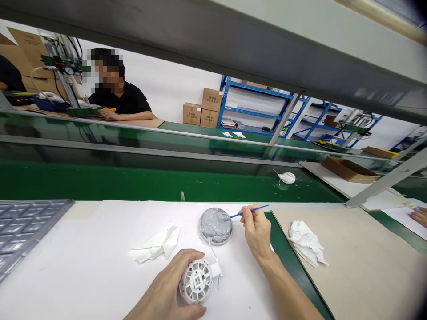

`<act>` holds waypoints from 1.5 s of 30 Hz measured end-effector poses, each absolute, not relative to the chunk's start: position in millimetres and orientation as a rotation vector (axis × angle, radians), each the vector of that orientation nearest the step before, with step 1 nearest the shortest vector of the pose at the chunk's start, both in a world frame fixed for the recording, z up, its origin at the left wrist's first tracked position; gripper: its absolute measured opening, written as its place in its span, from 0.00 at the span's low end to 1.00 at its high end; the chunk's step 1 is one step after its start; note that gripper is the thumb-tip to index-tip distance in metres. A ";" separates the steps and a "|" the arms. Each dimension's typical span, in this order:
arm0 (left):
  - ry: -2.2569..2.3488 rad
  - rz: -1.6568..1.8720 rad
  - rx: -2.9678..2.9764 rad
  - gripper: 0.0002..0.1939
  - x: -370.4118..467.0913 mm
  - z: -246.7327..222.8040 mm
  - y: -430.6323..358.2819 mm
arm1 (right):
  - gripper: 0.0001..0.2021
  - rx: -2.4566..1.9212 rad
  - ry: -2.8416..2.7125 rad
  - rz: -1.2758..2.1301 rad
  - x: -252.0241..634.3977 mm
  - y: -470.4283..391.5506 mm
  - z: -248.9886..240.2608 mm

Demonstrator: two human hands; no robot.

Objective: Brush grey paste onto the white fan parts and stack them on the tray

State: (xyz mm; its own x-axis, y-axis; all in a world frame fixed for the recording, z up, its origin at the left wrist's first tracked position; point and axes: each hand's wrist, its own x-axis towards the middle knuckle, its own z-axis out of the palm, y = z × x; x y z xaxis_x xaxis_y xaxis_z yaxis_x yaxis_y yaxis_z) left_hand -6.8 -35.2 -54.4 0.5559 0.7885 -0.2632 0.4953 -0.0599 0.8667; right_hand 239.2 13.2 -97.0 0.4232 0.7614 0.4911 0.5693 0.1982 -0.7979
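My left hand [173, 289] is closed around a round white plastic housing [196, 282] with a spoked face and a small square in its middle. A white connector [216, 269] with a thin wire sticks out from its right side. In my right hand [256, 229] a thin blue stick [251, 210] is pinched between thumb and fingers. Its left tip reaches the edge of a shallow round dish [216, 244] filled with grey paste [216, 224]. The dish sits on white paper just beyond the housing.
Crumpled white tissues lie left [156, 246] and right [307, 243] of the dish. A clear plastic tray [30, 226] is at the left edge. A white part [287, 178] rests on the green belt [100, 182]. Across it sits a co-worker [118, 98]; another person's hand [419, 216] shows far right.
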 end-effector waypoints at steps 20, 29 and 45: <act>1.151 0.419 1.671 0.29 -3.1 -57.1 -38.4 | 0.20 -1.275 -0.768 0.577 251.2 25.4 -107.5; 1.158 0.455 1.659 0.28 -1.0 -56.1 -40.4 | 0.18 -1.390 -1.001 0.421 246.3 18.6 -106.7; 1.188 0.432 1.624 0.28 -2.0 -51.4 -39.2 | 0.25 -1.089 -0.367 0.856 243.2 23.1 -100.2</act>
